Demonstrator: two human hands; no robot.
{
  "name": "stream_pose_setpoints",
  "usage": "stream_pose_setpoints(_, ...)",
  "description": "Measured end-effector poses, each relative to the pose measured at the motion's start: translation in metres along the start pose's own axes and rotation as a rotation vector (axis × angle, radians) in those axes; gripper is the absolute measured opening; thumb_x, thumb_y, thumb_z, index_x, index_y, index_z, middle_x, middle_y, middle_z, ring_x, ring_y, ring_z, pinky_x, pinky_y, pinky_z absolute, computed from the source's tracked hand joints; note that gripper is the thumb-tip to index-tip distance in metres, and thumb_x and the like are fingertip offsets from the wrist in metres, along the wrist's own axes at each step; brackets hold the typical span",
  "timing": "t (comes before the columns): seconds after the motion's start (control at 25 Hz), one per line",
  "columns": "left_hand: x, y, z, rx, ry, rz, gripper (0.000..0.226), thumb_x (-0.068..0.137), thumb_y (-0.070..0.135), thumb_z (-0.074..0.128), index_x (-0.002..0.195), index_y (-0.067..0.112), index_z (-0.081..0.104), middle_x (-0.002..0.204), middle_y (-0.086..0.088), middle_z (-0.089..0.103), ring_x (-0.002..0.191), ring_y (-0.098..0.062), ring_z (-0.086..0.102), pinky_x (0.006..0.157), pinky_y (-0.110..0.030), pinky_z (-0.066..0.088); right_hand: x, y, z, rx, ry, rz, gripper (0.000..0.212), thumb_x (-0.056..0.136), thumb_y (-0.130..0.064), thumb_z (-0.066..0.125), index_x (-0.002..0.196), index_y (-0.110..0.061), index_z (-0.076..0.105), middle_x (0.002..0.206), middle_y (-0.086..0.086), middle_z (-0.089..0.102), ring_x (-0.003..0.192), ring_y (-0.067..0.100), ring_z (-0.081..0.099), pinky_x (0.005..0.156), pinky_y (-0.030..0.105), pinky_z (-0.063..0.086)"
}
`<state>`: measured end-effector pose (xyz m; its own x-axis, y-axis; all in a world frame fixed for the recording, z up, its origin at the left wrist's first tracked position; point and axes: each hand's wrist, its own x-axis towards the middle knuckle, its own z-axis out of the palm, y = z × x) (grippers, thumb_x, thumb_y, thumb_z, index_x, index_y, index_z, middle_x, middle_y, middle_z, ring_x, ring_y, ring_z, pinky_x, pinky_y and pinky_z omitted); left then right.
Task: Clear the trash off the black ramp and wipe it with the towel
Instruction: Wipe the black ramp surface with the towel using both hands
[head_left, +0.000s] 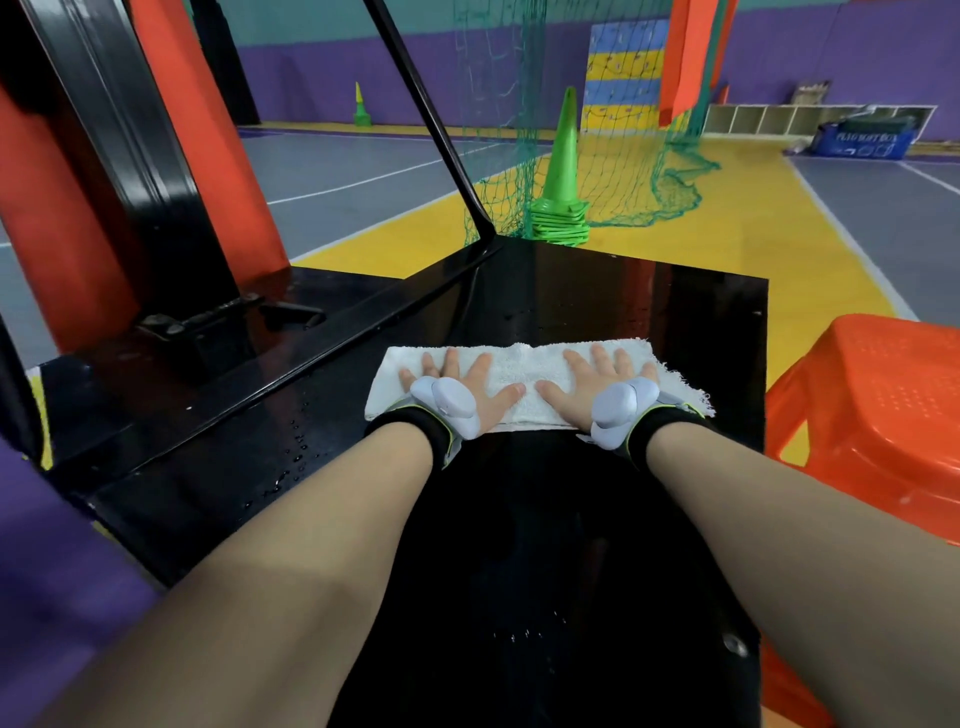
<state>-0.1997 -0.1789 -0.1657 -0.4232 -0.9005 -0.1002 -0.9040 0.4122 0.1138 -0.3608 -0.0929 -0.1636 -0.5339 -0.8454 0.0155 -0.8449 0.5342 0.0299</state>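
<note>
A white towel (530, 371) lies spread across the glossy black ramp (613, 306), about halfway along it. My left hand (457, 387) presses flat on the towel's left half with its fingers spread. My right hand (602, 384) presses flat on the right half in the same way. Both wrists wear black straps with pale grey devices on the backs of the hands. Small water drops dot the ramp to the left of my left forearm and near its close end. No trash shows on the ramp.
An orange plastic stool (878, 415) stands close against the ramp's right side. Black frame posts with orange padding (208, 156) rise at the left. A stack of green cones (563, 176) and a green net (639, 156) sit beyond the ramp's far edge.
</note>
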Motion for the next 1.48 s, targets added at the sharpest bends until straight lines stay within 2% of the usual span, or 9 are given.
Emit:
stream_pose_setpoints(0.08, 0.023, 0.002, -0.001, -0.026, -0.009, -0.001, 0.116, 0.038, 0.092, -0.003, 0.145, 0.048, -0.002, 0.160, 0.001, -0.008, 0.143, -0.036, -0.011, 0.109, -0.061, -0.009, 0.018, 0.000, -0.003, 0.005, -0.007, -0.011, 0.082, 0.078, -0.079, 0.013, 0.149, -0.039, 0.012, 0.161, -0.002, 0.007, 0.147, 0.027, 0.003, 0.111, 0.056, 0.005)
stream_pose_setpoints(0.24, 0.069, 0.001, 0.001, 0.087, -0.034, 0.094, 0.118, 0.033, 0.091, -0.009, 0.144, 0.053, 0.001, 0.160, 0.004, -0.008, 0.143, -0.035, -0.014, 0.111, -0.059, -0.006, 0.051, -0.002, 0.001, 0.006, -0.042, -0.003, 0.082, 0.079, -0.079, 0.015, 0.149, -0.038, 0.010, 0.161, -0.002, 0.004, 0.147, 0.027, 0.000, 0.112, 0.055, 0.006)
stream_pose_setpoints(0.36, 0.084, -0.001, 0.001, 0.095, -0.035, 0.107, 0.120, 0.031, 0.094, -0.010, 0.143, 0.054, 0.003, 0.160, 0.005, -0.006, 0.143, -0.034, -0.013, 0.111, -0.058, -0.005, 0.064, -0.003, 0.001, 0.027, -0.083, 0.004, 0.082, 0.078, -0.080, 0.017, 0.149, -0.039, 0.011, 0.161, -0.002, 0.005, 0.147, 0.028, 0.000, 0.112, 0.056, 0.006)
stream_pose_setpoints(0.56, 0.079, -0.001, 0.003, -0.024, -0.010, 0.049, 0.117, 0.036, 0.096, -0.002, 0.144, 0.050, 0.001, 0.160, 0.007, -0.005, 0.145, -0.029, -0.012, 0.112, -0.056, -0.006, 0.065, 0.002, 0.004, -0.045, -0.105, -0.032, 0.074, 0.080, -0.078, 0.016, 0.146, -0.046, 0.010, 0.161, -0.004, 0.008, 0.146, 0.030, 0.001, 0.110, 0.058, 0.007)
stream_pose_setpoints(0.68, 0.078, -0.004, 0.006, 0.047, -0.019, 0.102, 0.124, 0.029, 0.097, -0.013, 0.143, 0.052, 0.004, 0.160, 0.006, -0.005, 0.144, -0.031, -0.011, 0.112, -0.057, -0.003, 0.063, 0.004, 0.006, -0.070, -0.100, -0.052, 0.069, 0.079, -0.077, 0.015, 0.143, -0.052, 0.010, 0.160, -0.005, 0.009, 0.146, 0.031, 0.002, 0.110, 0.058, 0.007)
stream_pose_setpoints(0.76, 0.077, -0.006, 0.007, 0.134, -0.049, 0.162, 0.133, 0.019, 0.096, -0.022, 0.143, 0.054, 0.007, 0.160, 0.005, -0.006, 0.144, -0.035, -0.011, 0.111, -0.059, -0.002, 0.059, 0.004, 0.006, -0.039, -0.106, -0.040, 0.073, 0.078, -0.078, 0.016, 0.145, -0.050, 0.009, 0.161, -0.004, 0.005, 0.147, 0.030, -0.002, 0.111, 0.058, 0.003)
stream_pose_setpoints(0.92, 0.060, -0.003, 0.006, -0.032, 0.011, 0.044, 0.118, 0.038, 0.098, -0.003, 0.145, 0.047, 0.004, 0.159, 0.002, 0.001, 0.144, -0.032, -0.004, 0.112, -0.055, -0.001, 0.045, 0.004, 0.004, 0.066, -0.135, -0.031, 0.077, 0.079, -0.077, 0.019, 0.148, -0.043, 0.010, 0.161, -0.002, 0.005, 0.147, 0.030, -0.002, 0.112, 0.058, 0.000)
stream_pose_setpoints(1.24, 0.019, -0.005, 0.001, -0.037, -0.017, 0.057, 0.114, 0.044, 0.094, 0.002, 0.147, 0.043, 0.003, 0.160, 0.005, -0.001, 0.145, -0.031, -0.004, 0.113, -0.055, 0.000, 0.004, 0.005, -0.007, 0.039, -0.098, -0.039, 0.077, 0.081, -0.076, 0.016, 0.149, -0.041, 0.008, 0.161, -0.002, 0.001, 0.147, 0.026, -0.002, 0.114, 0.054, 0.000)
stream_pose_setpoints(1.48, -0.022, -0.008, -0.005, 0.025, -0.040, 0.085, 0.089, 0.073, 0.085, 0.015, 0.148, 0.039, 0.001, 0.160, 0.004, -0.004, 0.145, -0.028, -0.006, 0.113, -0.055, -0.001, -0.036, 0.005, -0.009, 0.009, -0.096, -0.058, 0.074, 0.083, -0.073, 0.014, 0.149, -0.040, 0.005, 0.161, -0.001, -0.002, 0.147, 0.025, -0.004, 0.114, 0.053, -0.004)
